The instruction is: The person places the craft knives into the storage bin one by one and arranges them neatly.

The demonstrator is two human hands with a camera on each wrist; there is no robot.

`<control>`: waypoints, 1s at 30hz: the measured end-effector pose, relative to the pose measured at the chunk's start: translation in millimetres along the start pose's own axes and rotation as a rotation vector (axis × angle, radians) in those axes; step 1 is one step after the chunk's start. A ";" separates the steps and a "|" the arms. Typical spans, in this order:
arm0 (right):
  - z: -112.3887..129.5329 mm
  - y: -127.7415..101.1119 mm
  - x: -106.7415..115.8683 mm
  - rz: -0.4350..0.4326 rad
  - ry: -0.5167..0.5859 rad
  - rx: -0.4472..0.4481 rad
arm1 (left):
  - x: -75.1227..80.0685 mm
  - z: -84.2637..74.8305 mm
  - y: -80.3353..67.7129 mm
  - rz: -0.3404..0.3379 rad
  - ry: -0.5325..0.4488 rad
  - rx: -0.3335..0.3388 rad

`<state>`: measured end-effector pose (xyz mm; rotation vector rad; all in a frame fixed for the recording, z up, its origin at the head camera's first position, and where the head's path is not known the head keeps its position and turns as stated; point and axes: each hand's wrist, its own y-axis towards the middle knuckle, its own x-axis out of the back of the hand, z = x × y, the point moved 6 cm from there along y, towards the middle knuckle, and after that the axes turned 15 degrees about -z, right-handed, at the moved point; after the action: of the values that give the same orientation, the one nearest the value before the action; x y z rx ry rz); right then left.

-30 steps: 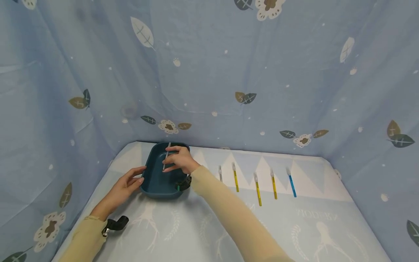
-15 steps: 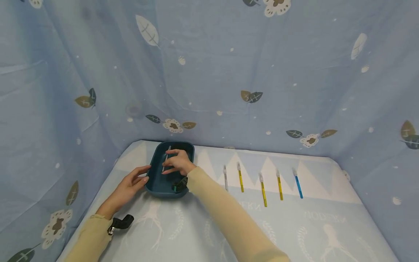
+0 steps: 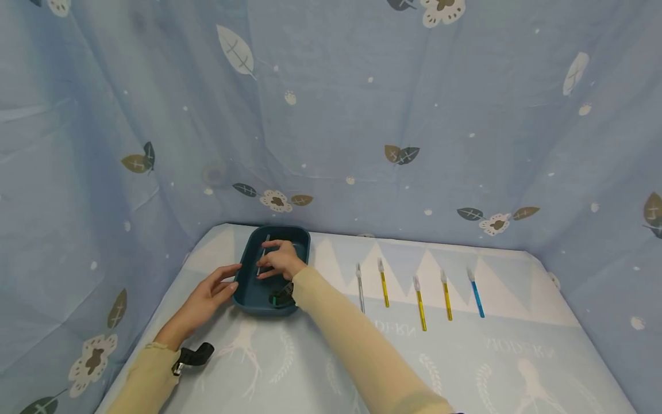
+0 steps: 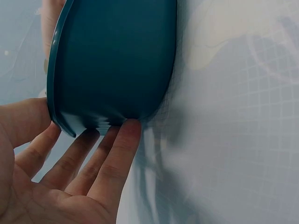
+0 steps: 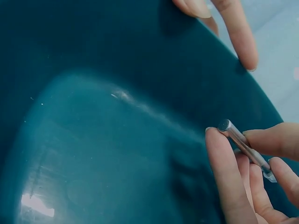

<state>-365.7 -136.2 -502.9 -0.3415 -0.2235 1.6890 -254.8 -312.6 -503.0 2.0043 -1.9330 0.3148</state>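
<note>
A dark teal tray [image 3: 248, 300] stands at the table's far left. My right hand [image 3: 276, 260] is inside it and pinches a grey pen [image 3: 262, 255] between thumb and fingers, low over the tray floor; the right wrist view shows the grey pen [image 5: 243, 141] held close to the tray's inner wall [image 5: 117, 65]. My left hand [image 3: 214, 289] lies open, straight fingers pressed against the tray's outer left side. In the left wrist view those fingertips [image 4: 126, 133] touch the teal tray wall [image 4: 117, 60] at its base.
A row of pens lies on the patterned cloth right of the tray: a grey pen [image 3: 360, 285], three yellow pens [image 3: 420, 301], and a blue pen [image 3: 476, 293]. Blue leaf-print fabric [image 3: 362, 115] walls the table at the back and both sides.
My right hand has lowered the grey pen a little deeper into the tray. The left hand stays against the tray's side. The head view has shifted slightly.
</note>
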 end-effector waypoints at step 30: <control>-7.5 -2.3 -6.0 0.022 -0.023 0.003 | -0.5 -2.0 0.1 -0.019 -0.031 0.000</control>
<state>-360.2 -142.2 -508.6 -0.3242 -0.2350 1.7153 -254.8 -311.4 -501.4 2.0377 -1.9312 0.2803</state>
